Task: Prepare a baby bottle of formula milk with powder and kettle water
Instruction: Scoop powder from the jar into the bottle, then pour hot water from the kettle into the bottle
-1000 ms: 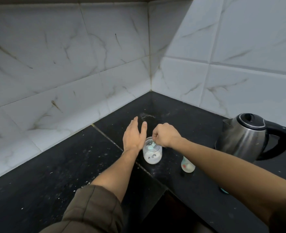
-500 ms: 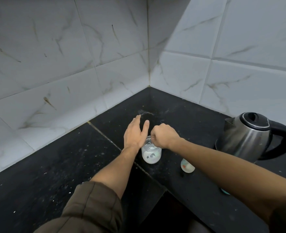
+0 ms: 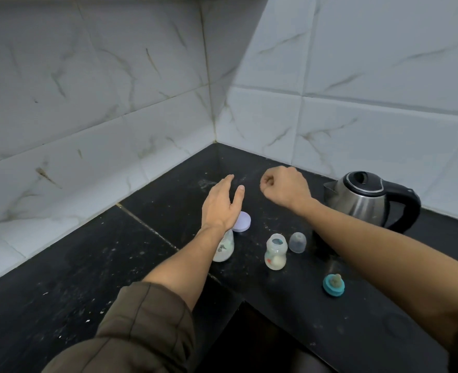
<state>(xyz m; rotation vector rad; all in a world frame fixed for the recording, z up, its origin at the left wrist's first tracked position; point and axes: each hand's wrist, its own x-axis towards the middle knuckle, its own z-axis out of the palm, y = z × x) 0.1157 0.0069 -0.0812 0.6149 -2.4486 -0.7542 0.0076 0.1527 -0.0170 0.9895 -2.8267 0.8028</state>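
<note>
Head view: jar (image 3: 223, 246) half-hidden by wrist.

White marble-veined wall tiles (image 3: 114, 103), black speckled countertop (image 3: 60, 278), corner.

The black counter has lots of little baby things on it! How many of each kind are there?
Clear plastic baby bottles: 2
Steel kettle with black handle: 1
Round lilac lid: 1
Clear dome cap: 1
Teal ring with teat: 1
Total: 6
</note>
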